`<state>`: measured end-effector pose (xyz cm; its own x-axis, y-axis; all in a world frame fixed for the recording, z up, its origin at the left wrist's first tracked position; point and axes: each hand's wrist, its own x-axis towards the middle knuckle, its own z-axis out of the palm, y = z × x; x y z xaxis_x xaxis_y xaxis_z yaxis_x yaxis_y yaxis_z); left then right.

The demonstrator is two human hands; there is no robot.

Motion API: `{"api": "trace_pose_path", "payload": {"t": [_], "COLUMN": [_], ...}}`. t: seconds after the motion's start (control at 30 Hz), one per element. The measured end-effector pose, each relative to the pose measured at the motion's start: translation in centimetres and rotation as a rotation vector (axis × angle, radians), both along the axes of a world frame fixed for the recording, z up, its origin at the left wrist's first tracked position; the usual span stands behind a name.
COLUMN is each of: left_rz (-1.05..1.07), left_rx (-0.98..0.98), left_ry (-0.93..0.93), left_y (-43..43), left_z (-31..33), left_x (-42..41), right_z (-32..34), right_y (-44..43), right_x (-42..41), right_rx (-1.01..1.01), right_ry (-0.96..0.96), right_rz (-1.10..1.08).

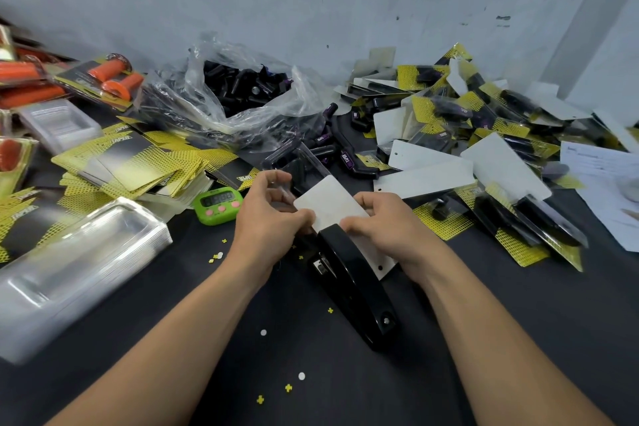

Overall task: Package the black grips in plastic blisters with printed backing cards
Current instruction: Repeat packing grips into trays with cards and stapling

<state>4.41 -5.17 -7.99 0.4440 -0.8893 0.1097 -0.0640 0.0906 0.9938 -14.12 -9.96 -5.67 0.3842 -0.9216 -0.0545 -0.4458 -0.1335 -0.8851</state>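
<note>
They are at the stapling step. A pack point(328, 201) lies white side up, and its near edge is pushed into the mouth of the black stapler point(352, 284) on the dark bench point(311, 391). The left hand point(273, 214) pinches the pack's left edge with curled fingers, just left of the stapler's front. The right hand point(383, 221) pinches the right edge, just right of the stapler's front. Neither hand is on top of the stapler, so I think the staple is not pressed in yet. I cannot see the grip inside this pack, because the card hides it.

A lot is done. Right of the stapler and behind it is a big pile point(484, 135) of finished packs. Some lie yellow side up and some white side up.

A lot is left too. Far behind the stapler an open clear bag point(207, 104) is full of loose black grips point(242, 86). A few more grips lie between the bag and the stapler. Left of the stapler is a fanned heap of yellow and black cards point(138, 162). Nearer and further left is a tall stack of clear blisters point(76, 273). So there are many more packs to make.

A green timer point(218, 206) sits left of the stapler's front, just past the left hand.
</note>
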Motion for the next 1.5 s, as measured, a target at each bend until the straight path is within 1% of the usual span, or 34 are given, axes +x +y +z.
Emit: {"api": "trace_pose_path", "payload": {"t": [0.1, 0.2, 0.27, 0.33, 0.43, 0.5, 0.63, 0.77, 0.83, 0.9, 1.03, 1.17, 1.2, 1.33, 1.43, 1.5], "left_rz": [-0.031, -0.065, -0.080, -0.073, -0.041, -0.019, -0.006, 0.001, -0.004, 0.007, 0.105, 0.116, 0.105, 0.094, 0.114, 0.086], "left_rx": [-0.019, -0.008, 0.000, 0.008, 0.024, 0.029, 0.018, 0.007, 0.005, -0.004, 0.003, 0.034, 0.028, 0.013, 0.005, -0.004], "left_ry": [0.003, 0.039, 0.028, -0.064, -0.284, -0.376, -0.407, -0.403, -0.348, -0.232, -0.111, 0.143, 0.158, 0.096, 0.101, 0.148], "left_y": [-0.2, -0.4, -0.4, -0.2, -0.2, -0.3, -0.2, 0.0, 0.2, 0.2, 0.1, -0.3, -0.4, -0.7, -0.8, -0.7], "left_z": [-0.1, -0.3, -0.4, -0.4, -0.3, -0.3, -0.2, 0.0, 0.2, 0.2, 0.0, 0.2, 0.3, 0.3, 0.2, 0.2], "left_x": [-0.1, 0.0, 0.1, 0.1, 0.0, -0.1, -0.3, 0.0, -0.3, -0.6, -0.6, 0.2, 0.4, 1.4, 1.8, 1.8], "right_z": [-0.2, -0.4, -0.5, -0.4, -0.4, -0.4, -0.5, -0.5, -0.5, -0.5, -0.5, -0.5, -0.5, -0.1, 0.0, -0.1], "right_y": [-0.3, -0.3, -0.2, -0.1, 0.1, 0.1, 0.1, 0.2, 0.2, 0.2, 0.2, 0.2, 0.2, 0.3, 0.3, 0.2], "right_x": [0.0, 0.0, 0.0, 0.2, 0.4, 0.5, 0.6, 1.1, 1.2, 1.2, 1.3, 1.3, 1.2, 0.4, 0.1, 0.1], "right_rx": [0.055, 0.064, 0.040, -0.006, -0.072, -0.088, -0.128, -0.142, -0.139, -0.111, -0.103, -0.119, -0.108, -0.069, -0.079, -0.102], "right_ry": [-0.068, -0.054, -0.033, 0.004, 0.066, 0.074, 0.101, 0.081, 0.058, 0.031, 0.039, 0.019, 0.001, -0.104, -0.177, -0.164], "right_rz": [-0.041, -0.043, -0.043, -0.043, -0.055, -0.067, -0.083, -0.102, -0.134, -0.155, -0.118, -0.088, -0.061, 0.015, -0.029, -0.067]}}
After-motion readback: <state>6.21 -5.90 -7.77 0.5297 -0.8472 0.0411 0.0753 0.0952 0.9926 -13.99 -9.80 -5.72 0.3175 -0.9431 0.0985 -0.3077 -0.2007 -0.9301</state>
